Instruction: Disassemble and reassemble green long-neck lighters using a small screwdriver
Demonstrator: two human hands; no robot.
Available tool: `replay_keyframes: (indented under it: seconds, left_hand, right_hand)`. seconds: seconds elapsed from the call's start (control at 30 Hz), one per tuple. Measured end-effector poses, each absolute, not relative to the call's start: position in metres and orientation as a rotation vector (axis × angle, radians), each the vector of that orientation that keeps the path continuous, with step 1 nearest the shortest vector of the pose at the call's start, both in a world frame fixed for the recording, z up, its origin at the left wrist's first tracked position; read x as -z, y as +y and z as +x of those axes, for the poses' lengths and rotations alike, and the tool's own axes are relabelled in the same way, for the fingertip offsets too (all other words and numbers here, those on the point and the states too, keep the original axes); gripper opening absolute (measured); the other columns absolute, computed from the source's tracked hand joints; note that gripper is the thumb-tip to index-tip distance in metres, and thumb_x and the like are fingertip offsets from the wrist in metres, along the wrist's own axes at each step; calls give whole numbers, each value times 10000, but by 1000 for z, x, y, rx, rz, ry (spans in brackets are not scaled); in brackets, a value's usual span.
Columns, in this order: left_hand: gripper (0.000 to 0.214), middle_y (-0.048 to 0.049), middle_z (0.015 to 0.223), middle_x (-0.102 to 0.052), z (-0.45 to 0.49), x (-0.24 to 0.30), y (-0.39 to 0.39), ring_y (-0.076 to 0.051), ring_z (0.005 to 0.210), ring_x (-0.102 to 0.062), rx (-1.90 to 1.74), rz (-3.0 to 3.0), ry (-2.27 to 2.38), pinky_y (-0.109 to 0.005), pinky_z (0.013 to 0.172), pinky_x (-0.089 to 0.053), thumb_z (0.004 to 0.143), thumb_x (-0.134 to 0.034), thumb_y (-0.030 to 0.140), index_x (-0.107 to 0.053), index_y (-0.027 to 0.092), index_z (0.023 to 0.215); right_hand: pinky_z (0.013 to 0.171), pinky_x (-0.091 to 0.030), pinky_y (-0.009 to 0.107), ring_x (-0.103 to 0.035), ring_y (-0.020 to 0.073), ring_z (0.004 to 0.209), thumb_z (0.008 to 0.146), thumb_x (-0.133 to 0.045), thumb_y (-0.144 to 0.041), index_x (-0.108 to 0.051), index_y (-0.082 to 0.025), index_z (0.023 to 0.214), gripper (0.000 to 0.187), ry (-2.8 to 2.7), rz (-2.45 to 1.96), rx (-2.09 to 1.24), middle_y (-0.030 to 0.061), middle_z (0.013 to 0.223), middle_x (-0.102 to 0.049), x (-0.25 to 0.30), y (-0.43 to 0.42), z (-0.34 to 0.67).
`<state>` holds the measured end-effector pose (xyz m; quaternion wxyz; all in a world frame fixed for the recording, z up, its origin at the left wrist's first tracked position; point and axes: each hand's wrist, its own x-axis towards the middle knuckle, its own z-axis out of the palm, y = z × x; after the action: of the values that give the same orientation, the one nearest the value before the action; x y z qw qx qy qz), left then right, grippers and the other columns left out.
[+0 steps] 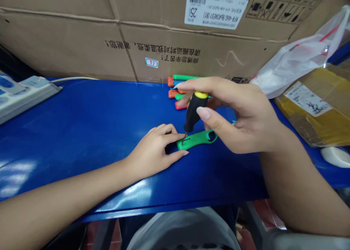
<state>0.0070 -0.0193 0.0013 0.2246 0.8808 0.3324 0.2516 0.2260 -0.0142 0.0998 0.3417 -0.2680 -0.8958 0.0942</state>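
Note:
My right hand (235, 115) grips a short screwdriver (195, 111) with a black and yellow handle, tilted with its tip down. The tip meets the left end of a green plastic piece (195, 140), close to a small metal spot that looks like a screw. This piece lies flat on the blue table (109, 122); it has a narrow dark slot and a ring-like opening at its right end. The thumb and fingers of my left hand (161, 146) pinch its left end from both sides. Behind the screwdriver lie several similar red, orange, green and blue pieces (172, 93), partly hidden by my right hand.
A large cardboard box (82, 49) stands along the table's back edge. At the left is a white power strip (27, 96) with a cable. To the right are a clear plastic bag (295, 60), a taped parcel (319, 126) and a white round object (336, 157).

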Motion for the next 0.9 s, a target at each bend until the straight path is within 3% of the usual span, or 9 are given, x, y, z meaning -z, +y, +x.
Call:
replay_keyframes:
  seconds: [0.07, 0.17, 0.23, 0.4, 0.47, 0.6, 0.77, 0.83, 0.9]
  left_hand:
    - [340, -57, 985, -650, 7, -1, -19, -228, 930, -633, -690, 2435, 919, -426, 903, -519, 935, -717, 393, -730, 216, 1226]
    - [342, -64, 1051, -683, 7, -1, -19, -246, 988, -649, -682, 2444, 931, -447, 954, -512, 935, -716, 398, -724, 244, 1240]
    - [329, -65, 1072, -689, 7, -1, -19, -251, 1002, -653, -679, 2441, 938, -447, 952, -517, 935, -713, 404, -728, 258, 1229]
    - [284, -66, 1050, -668, 8, -1, -19, -237, 975, -645, -674, 2415, 935, -429, 929, -526, 929, -720, 405, -753, 233, 1153]
    - [303, -67, 1058, -678, 8, -1, -19, -243, 980, -647, -669, 2424, 936, -439, 937, -517, 931, -719, 404, -744, 231, 1178]
    - [328, -63, 1042, -690, 8, 0, -20, -247, 970, -649, -656, 2438, 946, -427, 895, -517, 932, -720, 403, -732, 242, 1218]
    - [316, -51, 1004, -649, 7, -1, -20, -223, 945, -633, -675, 2417, 935, -417, 916, -516, 931, -724, 393, -733, 240, 1208]
    - [315, -54, 1006, -654, 7, -1, -20, -231, 948, -633, -674, 2422, 934, -416, 902, -517, 929, -724, 395, -736, 235, 1200]
    - [324, -59, 1011, -669, 7, 0, -20, -246, 956, -638, -671, 2437, 940, -421, 893, -516, 927, -725, 397, -736, 234, 1206]
  right_hand:
    - [837, -640, 322, -734, 207, 1107, 995, -582, -265, -613, -248, 1326, 333, -2302, -667, -229, 47, 1325, -719, -99, -13, 228]
    - [825, -643, 344, -759, 209, 974, 940, -703, -385, -671, -257, 1165, 261, -2286, -703, -4, 18, 1115, -785, -94, -11, 227]
    - [832, -642, 377, -763, 226, 943, 944, -688, -431, -680, -261, 1119, 244, -2300, -708, 106, 18, 1045, -792, -93, -13, 226]
    - [989, -604, 417, -678, 225, 1228, 1001, -477, -186, -548, -234, 1404, 412, -2378, -663, -141, 55, 1408, -669, -95, -18, 225]
    - [978, -607, 388, -702, 215, 1180, 996, -552, -228, -587, -214, 1348, 354, -2337, -646, -110, 50, 1341, -711, -93, -16, 224]
    - [868, -632, 363, -767, 230, 976, 938, -694, -442, -707, -252, 1072, 233, -2231, -682, 74, 19, 1010, -800, -87, -13, 222]
    - [962, -606, 394, -738, 218, 1094, 1039, -463, -280, -646, -255, 1309, 327, -2307, -687, -181, 40, 1227, -755, -95, -18, 224]
    - [948, -611, 388, -743, 206, 1065, 1021, -501, -244, -625, -246, 1340, 343, -2325, -661, -178, 36, 1237, -754, -95, -19, 223]
    - [894, -626, 381, -760, 216, 997, 981, -633, -317, -674, -246, 1240, 272, -2294, -672, -36, 30, 1150, -782, -92, -18, 221]
